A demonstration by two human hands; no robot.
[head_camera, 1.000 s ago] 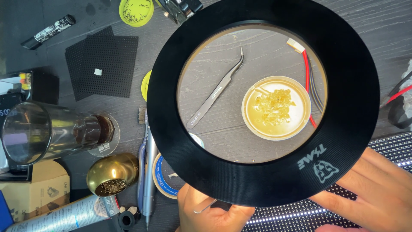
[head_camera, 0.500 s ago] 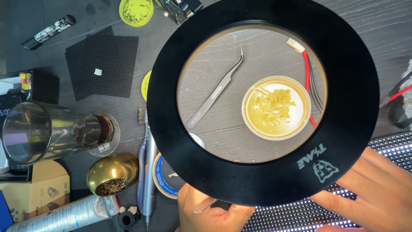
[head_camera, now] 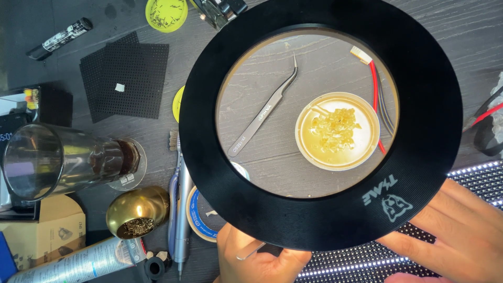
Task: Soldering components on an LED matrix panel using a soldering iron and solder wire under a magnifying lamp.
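A big black magnifier ring [head_camera: 204, 173] fills the middle of the view. Through its lens I see grey curved tweezers [head_camera: 264, 112] lying on the dark table and a round cream dish [head_camera: 302, 144] of yellow flakes, with red and dark wires [head_camera: 375, 86] beside it. My left hand [head_camera: 251, 262] sits at the bottom, just under the ring's edge, with fingers curled around a thin silver tool [head_camera: 250, 252]. My right hand [head_camera: 463, 236] rests at the bottom right with fingers spread on a lit LED panel [head_camera: 361, 262], touching the ring's rim.
A drinking glass [head_camera: 52, 162] lies at the left, with a brass pot [head_camera: 139, 209] and a silver tube [head_camera: 78, 262] below it. Black mesh squares [head_camera: 128, 78] lie at the upper left. A grey pen tool [head_camera: 181, 209] and a blue-rimmed roll [head_camera: 201, 217] lie beside the ring.
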